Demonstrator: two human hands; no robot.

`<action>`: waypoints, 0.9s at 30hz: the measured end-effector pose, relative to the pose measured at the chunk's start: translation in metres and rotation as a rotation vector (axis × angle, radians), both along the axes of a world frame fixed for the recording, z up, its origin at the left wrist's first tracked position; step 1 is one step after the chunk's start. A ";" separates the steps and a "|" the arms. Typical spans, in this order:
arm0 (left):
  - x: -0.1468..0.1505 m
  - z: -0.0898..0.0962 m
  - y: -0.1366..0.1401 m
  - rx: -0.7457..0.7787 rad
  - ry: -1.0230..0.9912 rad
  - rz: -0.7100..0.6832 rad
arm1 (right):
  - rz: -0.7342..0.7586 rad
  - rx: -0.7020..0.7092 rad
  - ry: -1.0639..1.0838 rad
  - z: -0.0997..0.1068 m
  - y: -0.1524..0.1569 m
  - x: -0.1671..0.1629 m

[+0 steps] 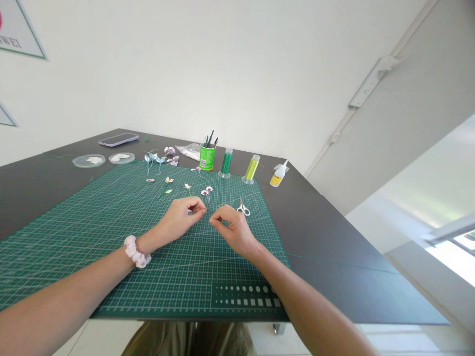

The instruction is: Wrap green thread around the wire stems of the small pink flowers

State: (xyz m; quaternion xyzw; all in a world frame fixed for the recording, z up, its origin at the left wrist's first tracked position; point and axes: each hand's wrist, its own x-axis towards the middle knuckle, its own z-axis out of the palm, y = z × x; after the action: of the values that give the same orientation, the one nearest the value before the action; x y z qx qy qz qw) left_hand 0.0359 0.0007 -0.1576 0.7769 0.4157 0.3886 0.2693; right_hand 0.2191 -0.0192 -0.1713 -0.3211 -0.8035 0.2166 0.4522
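Green grid-lined cutting mat (111, 237), black table (334, 237), pink scrunchie (135, 252), white-handled scissors (244, 209).

You could read little here: the poster (17, 27) on the wall at upper left showed only the cut-off capitals "WEI" along its lower edge. The green tub (207, 157) and the glue bottle (278, 177) on the surface bore labels, but their print was too small to make out

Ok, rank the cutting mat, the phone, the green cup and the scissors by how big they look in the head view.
1. Cutting mat, by far the largest.
2. Phone.
3. Green cup.
4. Scissors, smallest.
The phone lies farthest from the camera, so it may really be larger than it appears.
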 end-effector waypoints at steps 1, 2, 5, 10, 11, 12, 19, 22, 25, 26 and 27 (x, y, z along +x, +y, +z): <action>0.000 0.000 0.000 0.006 0.016 -0.010 | -0.004 0.037 -0.008 0.000 0.000 0.000; 0.000 -0.001 -0.001 0.011 0.031 -0.024 | -0.012 0.069 -0.014 0.001 0.000 0.001; 0.000 -0.002 -0.001 0.021 0.071 -0.071 | -0.053 0.121 -0.021 0.002 0.000 0.001; 0.000 -0.004 -0.001 0.008 0.108 -0.167 | -0.131 0.061 0.010 0.002 0.001 0.002; 0.000 -0.004 -0.002 0.002 0.112 -0.189 | -0.135 0.032 0.026 0.002 0.002 0.002; 0.001 -0.004 -0.002 -0.005 0.115 -0.210 | -0.136 0.003 0.040 0.002 0.003 0.003; 0.001 -0.002 -0.006 -0.070 0.098 -0.282 | -0.108 -0.164 0.058 -0.004 0.008 0.003; 0.001 0.002 -0.007 -0.100 0.073 -0.285 | -0.069 -0.254 0.064 -0.005 0.010 0.003; 0.001 0.007 -0.008 -0.132 0.042 -0.280 | -0.006 -0.349 0.075 -0.004 0.011 0.003; 0.001 0.008 -0.008 -0.148 0.024 -0.271 | 0.013 -0.374 0.080 -0.004 0.011 0.003; 0.001 0.009 -0.008 -0.164 0.003 -0.258 | 0.028 -0.395 0.084 -0.003 0.011 0.002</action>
State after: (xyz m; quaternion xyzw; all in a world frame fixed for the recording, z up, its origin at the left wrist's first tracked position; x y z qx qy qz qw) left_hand 0.0368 -0.0076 -0.1487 0.7999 0.3432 0.3145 0.3788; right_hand 0.2215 -0.0085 -0.1746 -0.3828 -0.7302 0.3895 0.4105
